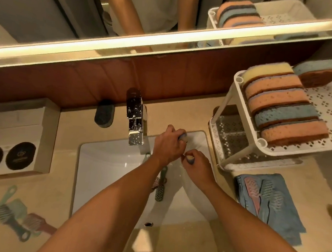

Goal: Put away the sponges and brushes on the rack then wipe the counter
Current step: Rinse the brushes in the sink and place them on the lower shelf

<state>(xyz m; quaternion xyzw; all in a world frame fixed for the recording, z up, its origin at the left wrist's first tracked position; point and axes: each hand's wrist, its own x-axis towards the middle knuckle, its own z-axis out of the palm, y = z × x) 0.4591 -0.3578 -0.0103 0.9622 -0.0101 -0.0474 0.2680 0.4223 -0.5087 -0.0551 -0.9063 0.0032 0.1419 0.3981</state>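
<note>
My left hand grips a small blue-grey sponge at the back rim of the white sink, right of the faucet. My right hand holds a yellowish sponge just beside it. Two brushes lie in the basin under my left forearm. The white two-tier rack on the right carries a row of several orange, blue and yellow sponges on its top shelf. More brushes lie on the counter at the front left. A blue cloth holds brushes below the rack.
A chrome faucet stands behind the basin, with a dark oval sponge to its left. A white box with two dark round pads sits at the left. A mirror with a light strip runs along the back wall.
</note>
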